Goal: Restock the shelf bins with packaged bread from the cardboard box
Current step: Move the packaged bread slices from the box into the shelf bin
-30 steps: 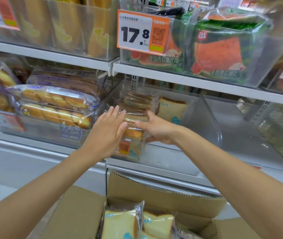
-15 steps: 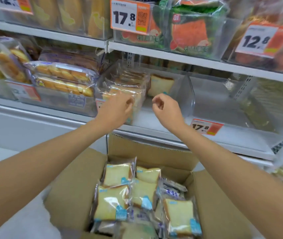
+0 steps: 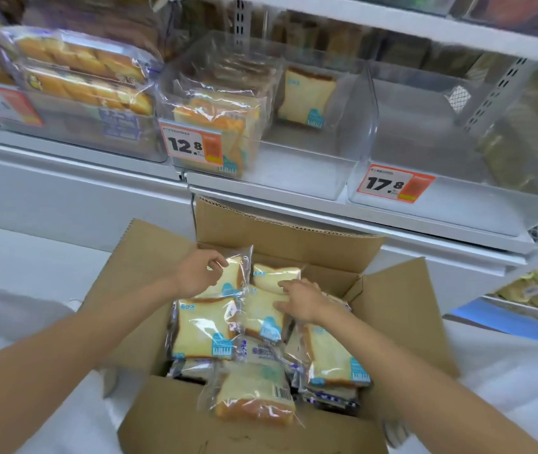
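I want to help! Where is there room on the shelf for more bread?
The right bin, behind the 17.8 tag, is bare. The middle bin has room right of its front stack, before the lone pack. The left bin of rolls is crowded.

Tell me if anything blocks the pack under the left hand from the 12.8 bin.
Nothing blocks it. The left hand grips the pack in the box; only the flap and the bin front wall need clearing. A stack fills the bin's left side; the right holds one rear pack.
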`<action>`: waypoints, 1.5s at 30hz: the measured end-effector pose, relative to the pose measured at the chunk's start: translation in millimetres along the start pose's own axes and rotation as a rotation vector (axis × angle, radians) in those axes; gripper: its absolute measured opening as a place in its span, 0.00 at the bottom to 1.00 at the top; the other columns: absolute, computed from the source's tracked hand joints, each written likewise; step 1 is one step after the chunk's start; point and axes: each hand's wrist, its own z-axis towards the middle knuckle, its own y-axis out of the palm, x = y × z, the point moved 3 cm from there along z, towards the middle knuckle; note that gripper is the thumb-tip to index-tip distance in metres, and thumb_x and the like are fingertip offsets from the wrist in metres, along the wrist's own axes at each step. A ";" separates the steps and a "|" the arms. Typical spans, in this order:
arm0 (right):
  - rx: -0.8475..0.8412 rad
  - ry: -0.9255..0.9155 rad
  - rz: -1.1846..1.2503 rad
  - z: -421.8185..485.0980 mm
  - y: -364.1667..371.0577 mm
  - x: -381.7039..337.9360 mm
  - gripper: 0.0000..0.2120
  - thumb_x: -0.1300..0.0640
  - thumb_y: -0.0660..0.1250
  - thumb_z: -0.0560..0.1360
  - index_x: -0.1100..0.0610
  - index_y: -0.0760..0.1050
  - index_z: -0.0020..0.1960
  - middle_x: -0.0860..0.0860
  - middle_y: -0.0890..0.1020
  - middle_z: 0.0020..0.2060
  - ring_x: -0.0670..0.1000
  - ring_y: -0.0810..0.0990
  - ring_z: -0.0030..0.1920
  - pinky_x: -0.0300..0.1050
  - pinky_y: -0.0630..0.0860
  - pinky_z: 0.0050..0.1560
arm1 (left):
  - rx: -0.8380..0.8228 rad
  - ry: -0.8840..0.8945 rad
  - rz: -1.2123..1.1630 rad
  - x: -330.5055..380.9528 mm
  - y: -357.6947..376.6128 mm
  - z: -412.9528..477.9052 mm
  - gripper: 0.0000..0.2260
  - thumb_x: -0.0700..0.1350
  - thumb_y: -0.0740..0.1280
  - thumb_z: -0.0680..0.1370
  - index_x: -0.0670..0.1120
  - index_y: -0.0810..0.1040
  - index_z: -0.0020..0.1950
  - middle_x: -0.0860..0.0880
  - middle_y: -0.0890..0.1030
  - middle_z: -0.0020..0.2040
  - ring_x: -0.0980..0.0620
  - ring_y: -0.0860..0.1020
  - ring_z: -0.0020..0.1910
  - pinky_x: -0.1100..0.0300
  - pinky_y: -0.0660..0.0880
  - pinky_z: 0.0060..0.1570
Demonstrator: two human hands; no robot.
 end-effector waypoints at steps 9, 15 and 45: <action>0.110 -0.061 0.173 -14.2 -19.4 7.4 0.15 0.52 0.73 0.72 0.56 0.72 0.52 0.52 0.79 0.49 0.54 0.75 0.52 0.47 0.67 0.53 | -0.024 -0.054 -0.193 23.8 23.8 1.7 0.06 0.40 0.66 0.78 0.50 0.78 0.51 0.49 0.80 0.53 0.52 0.78 0.49 0.60 0.72 0.51; 0.387 -0.132 0.484 -64.2 -85.9 24.8 0.11 0.61 0.74 0.71 0.50 0.73 0.45 0.45 0.80 0.46 0.50 0.77 0.52 0.52 0.75 0.56 | -0.056 -0.064 -0.356 47.2 33.4 -4.4 0.42 0.56 0.73 0.73 0.47 0.55 0.79 0.47 0.65 0.75 0.49 0.68 0.71 0.59 0.66 0.63; 0.374 -0.288 0.655 -80.4 -97.2 0.9 0.25 0.56 0.78 0.68 0.45 0.71 0.60 0.42 0.71 0.61 0.43 0.72 0.63 0.43 0.71 0.68 | -0.379 -0.113 -0.610 82.5 47.5 -35.2 0.44 0.76 0.64 0.65 0.52 0.63 0.74 0.53 0.70 0.70 0.49 0.69 0.69 0.45 0.66 0.69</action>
